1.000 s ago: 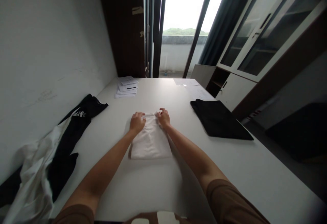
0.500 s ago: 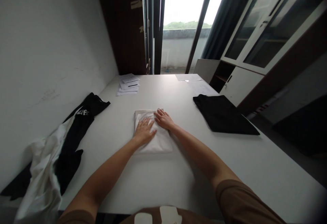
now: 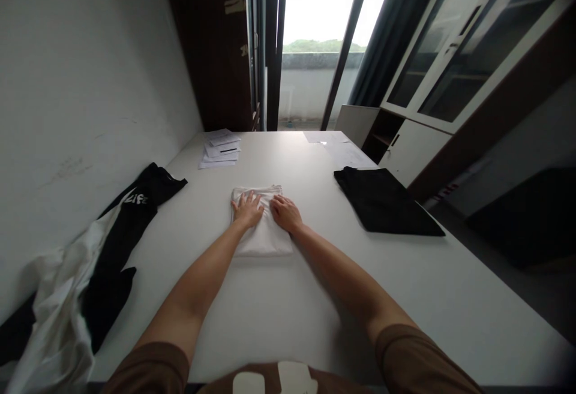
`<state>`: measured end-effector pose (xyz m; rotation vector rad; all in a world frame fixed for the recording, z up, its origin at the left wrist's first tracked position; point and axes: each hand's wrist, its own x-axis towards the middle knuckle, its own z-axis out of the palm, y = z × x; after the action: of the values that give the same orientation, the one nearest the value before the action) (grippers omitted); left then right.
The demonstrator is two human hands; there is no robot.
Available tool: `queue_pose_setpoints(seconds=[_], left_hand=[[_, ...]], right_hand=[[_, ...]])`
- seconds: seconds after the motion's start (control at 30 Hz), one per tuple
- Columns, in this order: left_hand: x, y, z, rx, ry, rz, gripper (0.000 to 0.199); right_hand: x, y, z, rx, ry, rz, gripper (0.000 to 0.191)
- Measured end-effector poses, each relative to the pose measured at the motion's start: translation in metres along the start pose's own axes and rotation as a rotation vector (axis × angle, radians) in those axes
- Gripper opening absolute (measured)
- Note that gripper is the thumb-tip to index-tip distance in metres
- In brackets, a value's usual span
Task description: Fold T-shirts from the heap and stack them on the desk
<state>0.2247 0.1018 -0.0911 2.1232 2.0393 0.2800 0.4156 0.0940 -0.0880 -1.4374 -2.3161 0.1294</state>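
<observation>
A folded white garment [image 3: 265, 244] lies flat on the white table in front of me. My left hand [image 3: 247, 209] rests palm down on its left part, fingers spread. On its upper right side is my right hand [image 3: 287, 213], with fingers close together and slightly bent, pressing on the cloth. Small creases run through the fabric between the two hands. Both palms hide some of the garment's surface.
A folded black garment [image 3: 387, 202] lies to the right. Black clothing with white lettering [image 3: 130, 220] and white cloth [image 3: 67, 304] are heaped along the left wall. Papers [image 3: 220, 149] lie at the far left, and more sheets [image 3: 342, 148] at the far right.
My left hand has slid forward and slightly left over the garment. The right hand's fingers are more bent than before. The garment sits a little farther from me, and the view has shifted slightly.
</observation>
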Motion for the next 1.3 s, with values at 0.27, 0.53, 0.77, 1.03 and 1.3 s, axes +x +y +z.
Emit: queue_pose_setpoints(seconds=[0.27, 0.53, 0.77, 1.03, 1.3], left_hand=[[-0.022, 0.004, 0.001, 0.059, 0.218, 0.19, 0.049], [-0.046, -0.031, 0.0, 0.039, 0.069, 0.164, 0.063], [-0.041, -0.044, -0.005, 0.008, 0.209, 0.051, 0.056], [-0.047, -0.059, -0.003, -0.105, 0.343, 0.052, 0.045], [-0.047, -0.055, -0.005, -0.086, 0.328, 0.051, 0.043]], right_hand=[[0.005, 0.003, 0.009, -0.049, -0.219, 0.074, 0.062], [0.004, 0.006, 0.01, -0.043, -0.194, 0.037, 0.063], [-0.001, 0.002, -0.005, -0.093, 0.077, 0.186, 0.045], [-0.003, 0.004, -0.01, -0.175, 0.09, 0.346, 0.048], [-0.001, 0.0, -0.009, -0.086, 0.072, 0.261, 0.017]])
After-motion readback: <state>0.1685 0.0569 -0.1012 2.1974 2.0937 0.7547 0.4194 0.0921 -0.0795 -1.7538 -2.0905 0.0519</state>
